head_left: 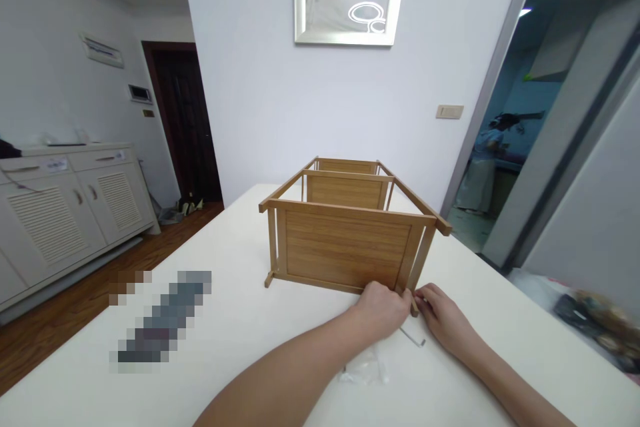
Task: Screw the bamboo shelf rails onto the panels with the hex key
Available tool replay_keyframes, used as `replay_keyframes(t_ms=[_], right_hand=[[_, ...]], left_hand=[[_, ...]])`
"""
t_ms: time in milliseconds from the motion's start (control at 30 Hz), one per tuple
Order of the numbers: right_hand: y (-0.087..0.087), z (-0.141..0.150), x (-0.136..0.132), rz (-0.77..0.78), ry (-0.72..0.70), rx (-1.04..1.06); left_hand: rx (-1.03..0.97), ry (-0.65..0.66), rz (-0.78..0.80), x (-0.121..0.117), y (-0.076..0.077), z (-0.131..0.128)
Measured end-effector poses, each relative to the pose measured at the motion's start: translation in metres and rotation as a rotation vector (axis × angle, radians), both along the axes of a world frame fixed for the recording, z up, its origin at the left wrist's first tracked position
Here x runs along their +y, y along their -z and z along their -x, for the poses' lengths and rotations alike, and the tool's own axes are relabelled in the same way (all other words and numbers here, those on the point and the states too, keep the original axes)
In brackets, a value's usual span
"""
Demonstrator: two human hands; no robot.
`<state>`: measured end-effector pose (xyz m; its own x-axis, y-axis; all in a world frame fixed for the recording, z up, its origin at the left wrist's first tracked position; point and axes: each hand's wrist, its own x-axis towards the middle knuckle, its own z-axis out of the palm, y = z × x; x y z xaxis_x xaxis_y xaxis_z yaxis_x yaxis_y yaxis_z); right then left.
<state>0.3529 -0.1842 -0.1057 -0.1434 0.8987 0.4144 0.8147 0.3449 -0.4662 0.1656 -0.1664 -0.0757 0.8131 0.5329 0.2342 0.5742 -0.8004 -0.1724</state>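
Observation:
A wooden shelf rack [345, 243] lies on its side on the white table, its slatless panels standing upright one behind another. At its near lower right corner, my left hand [384, 310] is closed around the frame beside the leg end. My right hand [444, 315] is at the outer side of that same corner, fingertips pinched together against the wood; anything between them is too small or hidden to make out. Just below the corner, between my hands, a thin L-shaped hex key [414, 337] rests on the table. A clear plastic bag [364, 371] lies nearer, by my left forearm.
The white table [220, 320] reaches toward the wall. A pixelated dark object [167, 317] lies at its left. A white cabinet [75, 193] stands beyond on the left. Through the doorway at right, a person [485, 160] stands in another room. Bagged items [590, 320] sit beyond the table's right edge.

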Motion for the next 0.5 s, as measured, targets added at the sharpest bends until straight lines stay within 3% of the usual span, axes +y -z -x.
replay_keyframes(t_ms=[500], right_hand=[[-0.003,0.004,-0.011,0.029,0.058,0.027]], left_hand=[[0.062,-0.029,-0.004,0.001,0.004,-0.005]])
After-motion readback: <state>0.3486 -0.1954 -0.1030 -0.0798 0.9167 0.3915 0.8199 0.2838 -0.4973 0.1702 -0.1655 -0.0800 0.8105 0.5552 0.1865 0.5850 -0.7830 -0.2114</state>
